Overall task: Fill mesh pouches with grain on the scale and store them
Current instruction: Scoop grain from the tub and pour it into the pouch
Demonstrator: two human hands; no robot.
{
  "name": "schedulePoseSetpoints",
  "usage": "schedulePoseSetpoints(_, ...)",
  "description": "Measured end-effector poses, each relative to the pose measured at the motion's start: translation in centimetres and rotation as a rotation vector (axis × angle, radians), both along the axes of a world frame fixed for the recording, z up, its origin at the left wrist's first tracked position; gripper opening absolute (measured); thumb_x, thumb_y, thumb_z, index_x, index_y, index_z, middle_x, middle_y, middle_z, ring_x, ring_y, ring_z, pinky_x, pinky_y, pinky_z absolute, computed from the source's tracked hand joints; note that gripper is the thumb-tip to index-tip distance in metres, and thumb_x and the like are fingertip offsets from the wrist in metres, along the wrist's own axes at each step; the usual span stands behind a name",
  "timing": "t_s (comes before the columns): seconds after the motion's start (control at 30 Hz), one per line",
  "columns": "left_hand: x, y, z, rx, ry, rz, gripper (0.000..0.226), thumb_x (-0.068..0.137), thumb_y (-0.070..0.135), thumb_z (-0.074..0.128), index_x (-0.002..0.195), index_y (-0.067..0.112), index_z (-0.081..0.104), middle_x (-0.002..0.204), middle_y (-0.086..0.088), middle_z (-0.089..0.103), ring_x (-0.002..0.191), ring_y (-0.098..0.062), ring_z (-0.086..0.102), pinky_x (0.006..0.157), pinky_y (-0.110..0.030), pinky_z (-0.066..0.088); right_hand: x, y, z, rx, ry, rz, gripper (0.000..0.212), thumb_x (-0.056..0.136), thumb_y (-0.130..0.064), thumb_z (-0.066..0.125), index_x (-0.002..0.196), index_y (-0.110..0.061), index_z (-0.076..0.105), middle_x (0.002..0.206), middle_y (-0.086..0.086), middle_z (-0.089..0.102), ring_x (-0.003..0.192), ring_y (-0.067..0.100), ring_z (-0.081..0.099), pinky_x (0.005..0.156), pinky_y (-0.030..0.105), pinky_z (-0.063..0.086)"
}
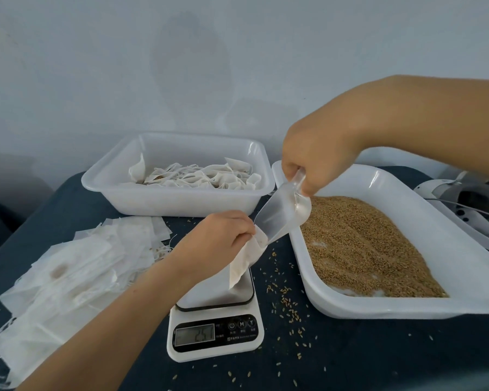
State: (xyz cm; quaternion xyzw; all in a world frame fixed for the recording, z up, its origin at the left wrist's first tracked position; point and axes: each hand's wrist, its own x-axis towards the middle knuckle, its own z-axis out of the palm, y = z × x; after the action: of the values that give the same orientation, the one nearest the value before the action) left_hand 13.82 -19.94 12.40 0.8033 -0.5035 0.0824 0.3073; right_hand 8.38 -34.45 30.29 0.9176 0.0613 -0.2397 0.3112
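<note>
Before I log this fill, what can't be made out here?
All head view:
- Scale display: digits too blurred to read.
- Pouch mouth: covered by left hand and scoop.
- Right hand: covers the scoop handle.
- Pile of empty pouches: cut off at left edge.

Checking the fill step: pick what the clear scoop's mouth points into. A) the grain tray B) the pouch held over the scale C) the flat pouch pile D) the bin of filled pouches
B: the clear scoop, in the right hand, tips into the pouch that the left hand holds above the scale.
</note>
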Motion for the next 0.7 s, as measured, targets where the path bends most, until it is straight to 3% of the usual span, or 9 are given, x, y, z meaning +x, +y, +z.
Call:
schedulePoseSetpoints(0.17,0.2,0.2,-0.2,-0.012,0.023,0.037,0.017,0.092,0.011,0.056,0.098,0.009,0.072,0.104,0.004,0.067,0.093,-0.010,0.061,0.085,-0.021,0.043,0.4,-0.1,-0.1,0.032,-0.022,-0.006,0.023,0.087,-0.035,0.056,0.071,-0.019,0.055,0.073,0.001,0.061,0.067,0.017,0.054,0.057,0.028,0.038)
schedulePoseSetpoints(0.23,0.4,0.5,-0.2,-0.030,0.031,0.054,0.016,0.091,0.010,0.057,0.096,0.009,0.072,0.102,0.005,0.067,0.089,-0.009,0.061,0.083,-0.022,0.044,-0.3,-1.6,0.2,0.177,-0.030,-0.078,0.019,0.088,-0.038,0.058,0.073,-0.026,0.056,0.076,-0.002,0.064,0.073,0.016,0.061,0.064,0.029,0.047)
schedulePoseSetpoints(0.3,0.5,0.9,-0.2,-0.049,0.025,0.070,0.015,0.090,0.011,0.058,0.094,0.009,0.072,0.102,0.007,0.066,0.078,0.003,0.057,0.078,-0.024,0.047,-1.5,-4.1,0.3,0.368,-0.040,-0.159,0.016,0.086,-0.043,0.057,0.080,-0.029,0.062,0.079,-0.004,0.066,0.074,0.012,0.064,0.071,0.029,0.051)
schedulePoseSetpoints(0.43,1.0,1.3,-0.3,-0.053,0.000,0.090,0.011,0.088,0.012,0.062,0.088,0.012,0.073,0.101,0.012,0.063,0.074,0.017,0.048,0.069,-0.022,0.046,-5.1,-9.8,-1.5,0.738,-0.141,-0.352,0.040,0.071,-0.057,0.060,0.098,-0.029,0.067,0.085,-0.006,0.069,0.075,0.006,0.067,0.071,0.020,0.050)
schedulePoseSetpoints(0.53,1.3,1.4,-0.3,-0.027,-0.016,0.107,0.008,0.087,0.014,0.062,0.084,0.015,0.070,0.099,0.017,0.059,0.076,0.012,0.048,0.068,-0.014,0.040,-7.6,-14.4,-5.6,0.997,-0.380,-0.554,0.020,0.080,-0.039,0.067,0.094,-0.025,0.068,0.088,-0.001,0.072,0.084,0.015,0.069,0.080,0.029,0.052)
schedulePoseSetpoints(0.6,1.3,1.4,-0.1,-0.018,-0.026,0.111,0.008,0.085,0.015,0.063,0.078,0.017,0.066,0.097,0.015,0.060,0.079,0.002,0.050,0.067,-0.012,0.039,-8.8,-16.8,-9.3,0.971,-0.461,-0.647,0.009,0.084,-0.033,0.067,0.087,-0.025,0.068,0.087,-0.005,0.072,0.089,0.015,0.067,0.085,0.033,0.049)
schedulePoseSetpoints(0.7,1.2,1.6,0.4,-0.026,-0.037,0.097,0.016,0.084,0.018,0.063,0.071,0.021,0.054,0.094,0.012,0.061,0.073,-0.004,0.049,0.061,-0.008,0.036,-9.9,-18.5,-14.2,0.785,-0.385,-0.763,0.012,0.087,-0.037,0.063,0.089,-0.025,0.066,0.093,-0.005,0.069,0.090,0.016,0.065,0.078,0.028,0.052)
